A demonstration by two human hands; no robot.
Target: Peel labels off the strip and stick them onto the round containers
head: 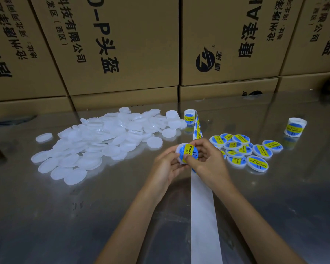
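Note:
Both hands hold one round white container point(181, 159) above the table's middle. A blue and yellow label point(189, 151) covers its face. My left hand point(166, 166) cups the container from the left and below. My right hand point(208, 159) grips it from the right, with its thumb pressing on the label's lower edge. The label strip point(197, 126) runs from a roll point(190, 116) at the back down under my hands. Its bare white backing point(203, 216) trails toward me. Several labelled containers point(244, 151) lie in a cluster at the right.
A large heap of plain white containers point(103, 141) spreads over the left of the shiny metal table point(65, 216). A second label roll point(295, 127) stands at the far right. Stacked cardboard boxes point(122, 44) wall off the back.

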